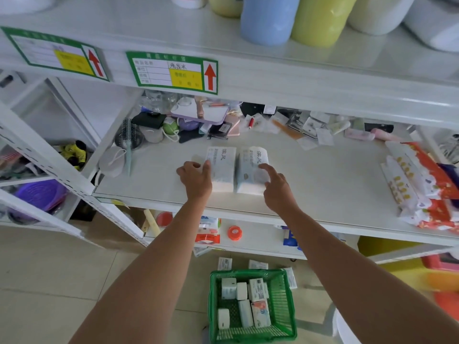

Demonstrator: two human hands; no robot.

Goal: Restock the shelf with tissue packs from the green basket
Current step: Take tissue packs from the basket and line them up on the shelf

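Down on the floor, close to the person's feet, sits the green basket [252,306]. It has more small tissue packs [259,289] inside, lying this way and that. A few little packs lie on the floor just past it.

Two bare arms reach up from here to the middle shelf [323,184]. The left hand [195,176] rests at the left side of one tissue pack [221,167]. Its fingers are bent and the tips touch the pack's edge; it does not look like a tight grip. The right hand [277,184] is on the second tissue pack [251,170]. One finger points out and presses the top of the pack, and the other fingers are curled under. I cannot tell if the thumb touches the pack.

The two packs lie flat, side by side, almost touching, near the front of the shelf.

I think the job right now is to line them up neatly. To do it well, push both packs gently so their front ends match, and keep them close together. Slide them, do not squash them, because they are soft. Leave room beside them for the packs in the basket.

Farther back on the shelf is a messy row of things: a hairbrush [129,142], a purple tray [198,112] and small packets. Red and white packs [422,184] lie far to the right. Above, a green label [171,72] with a red arrow sticks to the next shelf, and big soft-coloured bottles [268,18] stand on top
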